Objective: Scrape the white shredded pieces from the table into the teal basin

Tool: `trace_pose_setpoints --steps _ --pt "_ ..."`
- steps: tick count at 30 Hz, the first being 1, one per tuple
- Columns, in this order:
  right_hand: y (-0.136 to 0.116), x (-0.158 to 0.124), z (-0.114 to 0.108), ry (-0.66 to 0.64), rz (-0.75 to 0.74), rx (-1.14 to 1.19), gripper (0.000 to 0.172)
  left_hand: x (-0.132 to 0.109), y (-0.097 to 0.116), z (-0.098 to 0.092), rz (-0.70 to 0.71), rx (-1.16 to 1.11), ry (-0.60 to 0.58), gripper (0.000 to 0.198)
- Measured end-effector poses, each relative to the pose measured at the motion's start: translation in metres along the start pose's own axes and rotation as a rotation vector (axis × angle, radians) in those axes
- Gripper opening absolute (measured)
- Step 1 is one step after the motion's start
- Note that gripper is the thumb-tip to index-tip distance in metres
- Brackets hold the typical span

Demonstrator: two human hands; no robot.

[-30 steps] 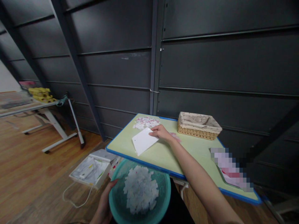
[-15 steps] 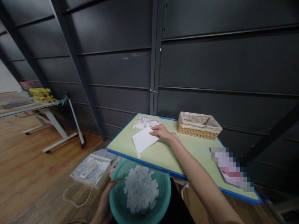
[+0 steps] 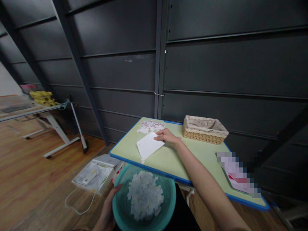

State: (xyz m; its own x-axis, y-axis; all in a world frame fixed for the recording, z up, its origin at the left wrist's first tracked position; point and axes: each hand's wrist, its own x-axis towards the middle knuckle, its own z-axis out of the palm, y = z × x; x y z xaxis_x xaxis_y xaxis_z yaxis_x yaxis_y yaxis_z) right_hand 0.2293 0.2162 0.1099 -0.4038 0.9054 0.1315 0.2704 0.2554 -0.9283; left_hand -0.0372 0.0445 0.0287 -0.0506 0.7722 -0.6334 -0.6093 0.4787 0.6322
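Note:
My right hand [image 3: 166, 136] pinches the right edge of a white card [image 3: 149, 146] over the table. A small scrap of paper [image 3: 142, 161] lies by the card's lower corner. Behind the card is a heap of white and pinkish paper pieces [image 3: 150, 126]. My left hand [image 3: 112, 200] grips the left rim of a teal plastic basket [image 3: 169, 205], which sits below the table's front edge at my lap. Many torn whitish paper pieces [image 3: 145, 195] fill the middle of the basket. Part of the left hand is hidden by the basket.
The yellow-green table [image 3: 199, 160] has a blue edge. On it stand a lined wicker basket [image 3: 204, 130] at the back and a blurred-out flat item [image 3: 237, 176] at right. An open white box [image 3: 93, 176] with a cord lies on the floor at left. A dark panelled wall rises behind.
The right hand and the card have barely shifted, with the card lying slightly lower. The left hand and teal basket look the same.

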Motion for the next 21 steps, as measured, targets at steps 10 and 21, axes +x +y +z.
trace_pose_setpoints --steps 10,21 --pt "0.0008 0.0020 0.0052 0.045 -0.017 0.011 0.028 -0.0014 -0.0001 -0.0001 -0.025 -0.002 -0.006 0.007" --pt "0.0004 0.0017 0.0017 0.000 -0.033 0.002 0.030 -0.0062 0.0002 0.0012 0.003 0.000 0.004 0.013"
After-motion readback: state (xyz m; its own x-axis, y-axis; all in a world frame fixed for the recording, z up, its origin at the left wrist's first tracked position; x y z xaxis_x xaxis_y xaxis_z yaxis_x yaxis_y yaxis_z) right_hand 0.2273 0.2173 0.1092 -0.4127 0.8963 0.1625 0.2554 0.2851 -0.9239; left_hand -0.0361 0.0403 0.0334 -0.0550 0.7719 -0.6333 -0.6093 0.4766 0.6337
